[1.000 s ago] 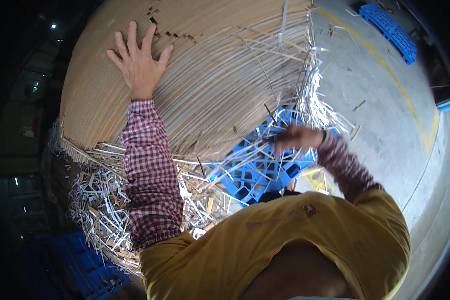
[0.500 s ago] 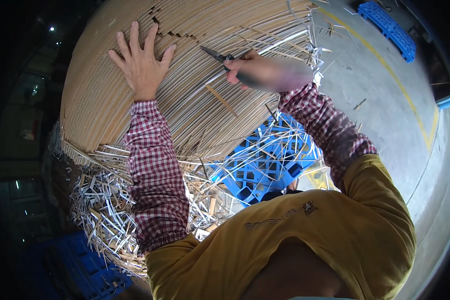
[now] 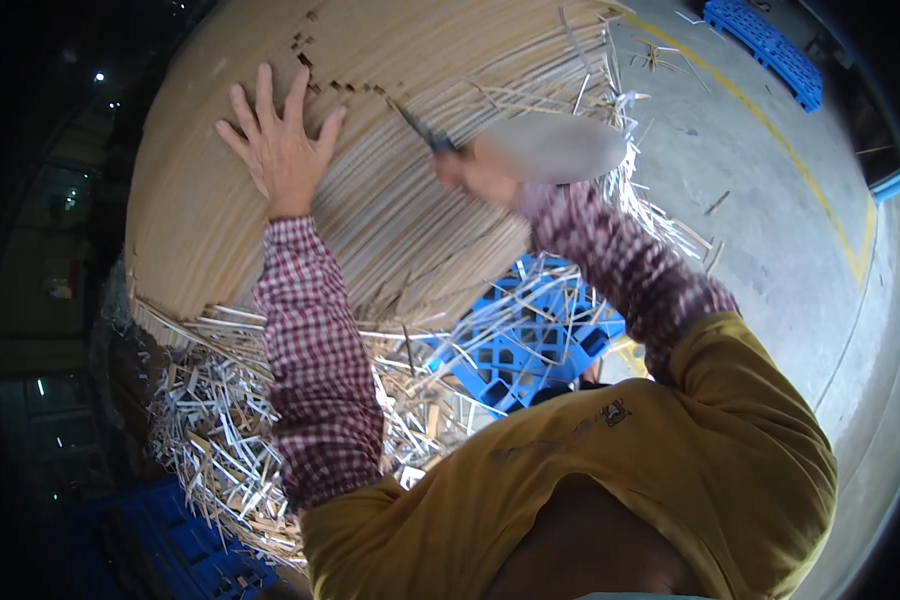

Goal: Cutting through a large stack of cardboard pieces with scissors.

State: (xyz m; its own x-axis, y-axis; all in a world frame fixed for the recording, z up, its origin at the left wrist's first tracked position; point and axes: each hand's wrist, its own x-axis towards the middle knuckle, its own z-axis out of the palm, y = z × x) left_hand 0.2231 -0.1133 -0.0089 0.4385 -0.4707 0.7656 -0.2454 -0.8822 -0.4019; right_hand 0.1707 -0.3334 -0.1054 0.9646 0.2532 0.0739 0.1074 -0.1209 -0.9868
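A large stack of brown cardboard sheets (image 3: pixel 205 190) shows many closely layered edges, with a jagged row of dark notches (image 3: pixel 345 85) near its far part. My left hand (image 3: pixel 285 148) lies flat on the stack, fingers spread, just left of and below the notches. In my right hand (image 3: pixel 480 170) is a dark, pointed hand tool (image 3: pixel 420 127), perhaps pliers. Its tip reaches the right end of the notched row. Motion blurs that hand and the tool, so I cannot tell whether the jaws are apart.
Thin cut strips (image 3: pixel 220 410) pile up below the stack at the left. More strips lie across a blue plastic pallet (image 3: pixel 490 385) and hang off the stack's right edge. Another blue pallet (image 3: pixel 765 45) stands at the far right on the grey floor (image 3: pixel 770 240), beyond a yellow line.
My right hand has moved left and a little nearer, with the tool tip now at the notches. A loose strip seen on the stack is no longer visible there. My left hand stays spread.
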